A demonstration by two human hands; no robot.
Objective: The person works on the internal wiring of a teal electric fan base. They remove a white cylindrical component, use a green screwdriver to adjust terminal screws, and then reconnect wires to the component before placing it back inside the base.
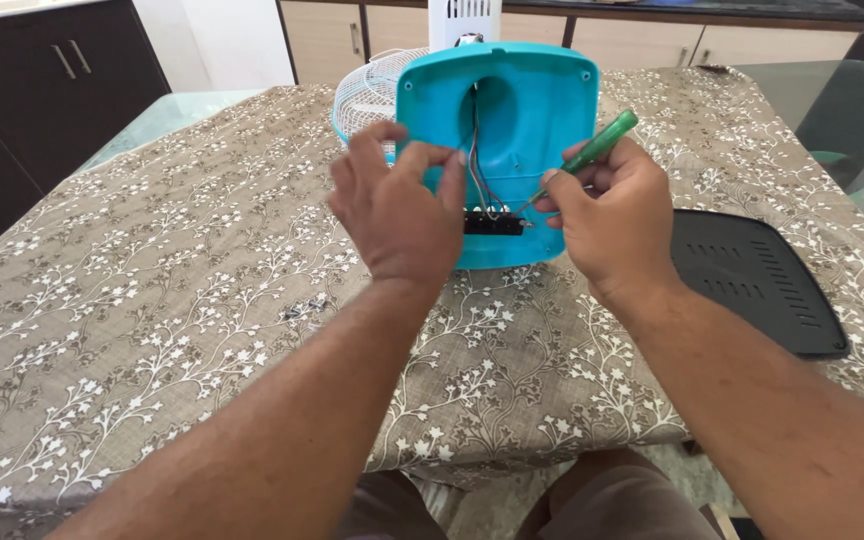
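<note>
A turquoise fan base (532,110) stands tilted on the table with its open underside toward me. Wires (476,160) run down inside it to a small black switch block (494,223). My left hand (397,205) pinches something small at the left of the opening, next to the wires. My right hand (612,215) grips a green-handled screwdriver (597,150), its thin tip pointing at the black block. Behind the base lies the fan's white wire grille (367,90).
A black vented cover plate (757,280) lies on the table to the right. The table carries a brown cloth with white floral print (172,270). Dark cabinets stand at the left, light cabinets at the back. A green chair back (852,120) sits at the right.
</note>
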